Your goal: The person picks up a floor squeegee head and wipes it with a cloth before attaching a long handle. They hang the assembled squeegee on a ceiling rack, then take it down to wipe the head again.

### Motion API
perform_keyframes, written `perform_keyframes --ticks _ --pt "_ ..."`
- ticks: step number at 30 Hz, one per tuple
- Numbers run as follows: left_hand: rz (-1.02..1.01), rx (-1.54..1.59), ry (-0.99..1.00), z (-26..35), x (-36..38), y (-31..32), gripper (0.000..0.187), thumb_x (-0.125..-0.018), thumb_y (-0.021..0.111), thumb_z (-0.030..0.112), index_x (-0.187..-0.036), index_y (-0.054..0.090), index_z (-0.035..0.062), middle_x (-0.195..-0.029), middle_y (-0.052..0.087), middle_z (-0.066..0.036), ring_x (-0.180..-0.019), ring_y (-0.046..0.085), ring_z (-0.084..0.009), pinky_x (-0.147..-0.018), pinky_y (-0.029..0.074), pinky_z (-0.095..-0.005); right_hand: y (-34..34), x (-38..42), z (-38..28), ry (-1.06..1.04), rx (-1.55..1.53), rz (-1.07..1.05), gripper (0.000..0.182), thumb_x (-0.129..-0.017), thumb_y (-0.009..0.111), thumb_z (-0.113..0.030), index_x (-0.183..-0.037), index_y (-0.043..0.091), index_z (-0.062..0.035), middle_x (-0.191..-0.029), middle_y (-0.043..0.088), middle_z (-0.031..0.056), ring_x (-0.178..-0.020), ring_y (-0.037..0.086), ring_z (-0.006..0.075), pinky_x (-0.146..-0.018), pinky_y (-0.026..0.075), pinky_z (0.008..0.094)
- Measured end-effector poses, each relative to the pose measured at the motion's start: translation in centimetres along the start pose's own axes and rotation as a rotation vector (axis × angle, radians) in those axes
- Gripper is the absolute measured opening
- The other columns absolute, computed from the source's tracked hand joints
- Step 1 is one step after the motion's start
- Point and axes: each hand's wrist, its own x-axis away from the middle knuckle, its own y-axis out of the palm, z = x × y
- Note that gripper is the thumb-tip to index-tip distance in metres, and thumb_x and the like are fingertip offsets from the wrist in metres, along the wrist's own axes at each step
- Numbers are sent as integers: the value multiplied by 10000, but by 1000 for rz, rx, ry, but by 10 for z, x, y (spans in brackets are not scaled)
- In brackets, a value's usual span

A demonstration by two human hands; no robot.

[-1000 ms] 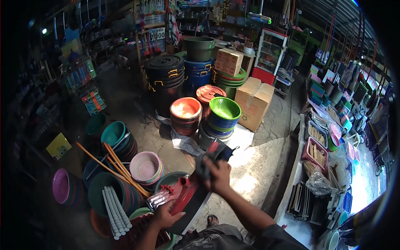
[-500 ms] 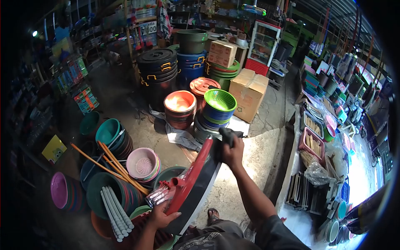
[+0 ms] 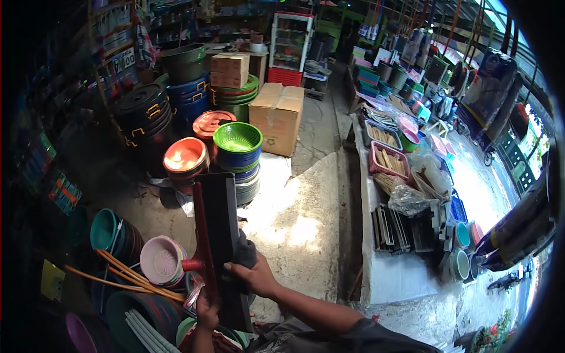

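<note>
A long squeegee head [image 3: 225,235] with a red back, a red handle socket and a dark rubber side stands nearly upright before me. My left hand [image 3: 207,310] is closed around the lower part of its red side. On the dark side, my right hand [image 3: 256,275] grips a dark cloth [image 3: 245,253] and presses it against the surface. Some clear plastic wrapping [image 3: 194,291] shows beside my left hand, partly hidden.
Stacked basins [image 3: 162,262] and orange poles [image 3: 126,276] stand at the left. Ahead are a green basket [image 3: 238,138], an orange tub [image 3: 185,156] and a cardboard box [image 3: 276,120]. A long low display ledge [image 3: 400,282] with goods runs along the right.
My view has turned to the right. The squeegee head has swung from slanted to nearly upright, and my right hand with the cloth has moved from its top end down to its lower half.
</note>
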Motion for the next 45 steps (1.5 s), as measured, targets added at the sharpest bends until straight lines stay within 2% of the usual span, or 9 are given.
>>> perform_keyframes --ticks 3,6,10,14,17,21,29,34,45 --pt "3 -48 -123 -8 -3 -5 532 -954 420 431 -1305 392 32 -1159 512 -41 -1046 483 -124 -914 372 -260 -10 -8 -10 -8 -164 -52 376 -836 611 -219 -1124 509 1 -946 605 71 -862 596 136 -760 494 274" --pt "-76 -242 -80 -5 -14 6 552 -942 435 451 -1260 425 0 -1159 530 -65 -1050 499 -163 -919 374 -291 -23 -28 -14 -47 -678 -189 405 -878 544 -268 -1150 485 25 -1018 611 126 -901 624 182 -793 511 306" --pt "-123 -307 -116 -5 -18 9 535 -951 419 445 -1244 438 -2 -1151 536 -91 -1041 517 -183 -913 395 -295 -20 -32 9 78 -479 -56 459 -906 518 -380 -1154 493 4 -951 629 88 -836 631 172 -752 514 289" --pt "50 -179 -253 -4 -33 5 544 -974 307 465 -1271 429 26 -1162 535 -93 -1064 523 -189 -932 416 -323 26 36 55 -209 88 -227 703 -937 445 -402 -1434 146 -5 -1451 219 176 -1370 144 247 -1103 116 333" --pt "76 -7 -370 45 -29 38 645 -949 222 565 -1315 388 61 -1203 517 -82 -1090 519 -192 -928 429 -322 13 11 37 -119 15 -258 679 -932 461 -406 -1412 185 -14 -1399 307 170 -1303 271 242 -1072 208 344" --pt "244 98 -626 21 -28 37 648 -881 314 655 -1258 411 137 -960 533 -46 -750 560 -161 -586 481 -304 14 -10 17 -127 -24 -334 687 -900 526 -398 -1378 229 -5 -1344 372 169 -1221 372 233 -1032 282 353" --pt "347 267 46 -27 -59 -13 339 -949 430 389 -1132 478 107 -936 551 -48 -821 581 -163 -669 501 -313 13 48 46 175 29 -432 780 -812 672 -284 -1393 238 4 -1355 382 148 -1263 348 222 -1056 256 346" --pt "567 223 -59 5 -69 10 261 -938 518 315 -1036 492 75 -870 554 -21 -767 558 -130 -706 465 -266 -6 56 40 318 -31 -248 528 -803 679 -140 -1254 436 -13 -1065 602 66 -943 577 122 -780 475 258" --pt "418 329 -167 -25 -66 5 309 -886 616 217 -1137 509 73 -999 553 12 -895 505 -78 -809 407 -250 -37 71 14 489 -18 -160 408 -814 692 -130 -1161 534 18 -1033 632 86 -932 593 144 -823 486 286"
